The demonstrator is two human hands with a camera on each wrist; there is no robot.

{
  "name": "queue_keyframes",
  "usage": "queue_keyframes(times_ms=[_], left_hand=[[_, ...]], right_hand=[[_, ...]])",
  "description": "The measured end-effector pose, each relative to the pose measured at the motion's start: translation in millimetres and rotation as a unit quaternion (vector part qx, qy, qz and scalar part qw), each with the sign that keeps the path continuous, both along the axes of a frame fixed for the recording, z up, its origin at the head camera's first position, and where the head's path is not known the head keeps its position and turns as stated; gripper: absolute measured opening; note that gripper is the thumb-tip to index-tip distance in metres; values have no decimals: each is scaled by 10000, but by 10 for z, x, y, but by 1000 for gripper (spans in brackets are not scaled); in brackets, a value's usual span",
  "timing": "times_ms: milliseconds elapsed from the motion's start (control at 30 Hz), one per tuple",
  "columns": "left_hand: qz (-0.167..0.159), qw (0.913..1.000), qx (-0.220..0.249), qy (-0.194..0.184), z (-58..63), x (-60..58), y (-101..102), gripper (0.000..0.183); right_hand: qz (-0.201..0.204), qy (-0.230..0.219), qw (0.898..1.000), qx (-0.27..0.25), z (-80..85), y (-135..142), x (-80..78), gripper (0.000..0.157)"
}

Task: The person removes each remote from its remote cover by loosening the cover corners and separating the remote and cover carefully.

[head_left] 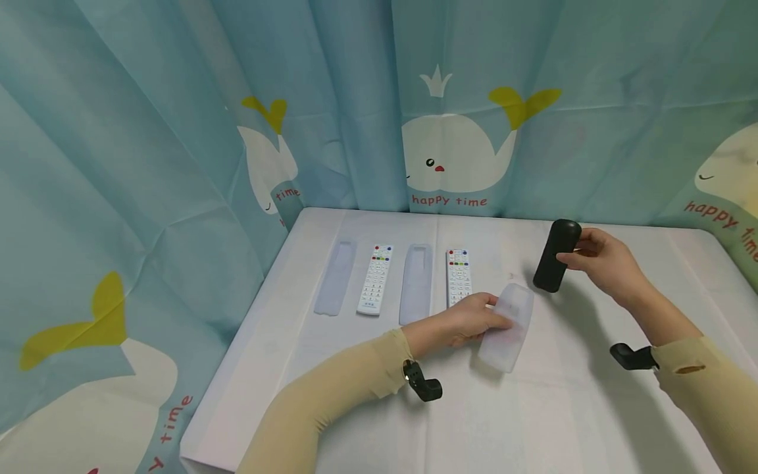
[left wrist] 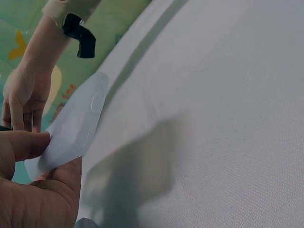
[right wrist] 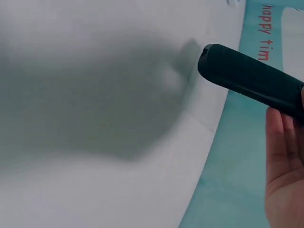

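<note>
My left hand [head_left: 474, 320] pinches a frosted translucent remote cover [head_left: 512, 332] between thumb and fingers, tilted above the table. In the left wrist view the thumb lies across one face of this cover [left wrist: 76, 123], fingers behind it. Off to the right, my right hand [head_left: 604, 260] grips a black remote control [head_left: 555, 260] by its sides; it is raised and its smooth, buttonless face shows in the head view. The right wrist view shows the far end of the black remote [right wrist: 247, 73] sticking out past the fingers.
On the white table [head_left: 367, 421], left of my hands, lie a translucent cover [head_left: 336, 278], a white remote [head_left: 376, 280], a second cover [head_left: 417, 283] and a second white remote [head_left: 458, 273], partly behind my left hand. A blue whale-print curtain [head_left: 355, 118] hangs along the back and left.
</note>
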State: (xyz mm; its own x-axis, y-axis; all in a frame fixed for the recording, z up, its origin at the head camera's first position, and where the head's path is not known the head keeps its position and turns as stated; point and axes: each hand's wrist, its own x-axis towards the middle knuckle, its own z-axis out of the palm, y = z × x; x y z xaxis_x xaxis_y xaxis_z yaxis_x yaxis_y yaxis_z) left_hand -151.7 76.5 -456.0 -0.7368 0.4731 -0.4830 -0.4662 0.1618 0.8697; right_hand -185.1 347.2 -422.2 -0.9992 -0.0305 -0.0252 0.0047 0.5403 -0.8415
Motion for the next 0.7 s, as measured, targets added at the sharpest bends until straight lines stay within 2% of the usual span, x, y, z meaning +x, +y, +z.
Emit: queue_keyframes(times_ms=[133, 400, 500, 700], left_hand=[[-20, 10000, 27, -22, -14, -5, -8, 36], [12, 10000, -34, -11, -13, -18, -12, 35], [28, 10000, -54, 2, -8, -30, -18, 35], [72, 9999, 3, -74, -11, -44, -25, 34]], right_hand=[[55, 432, 9976, 545, -17, -5, 56, 42], [237, 1144, 9875, 1063, -135, -1, 154, 25], [480, 1497, 9770, 1438, -187, 14, 167, 24], [1194, 1982, 9432, 2383, -283, 61, 195, 36]])
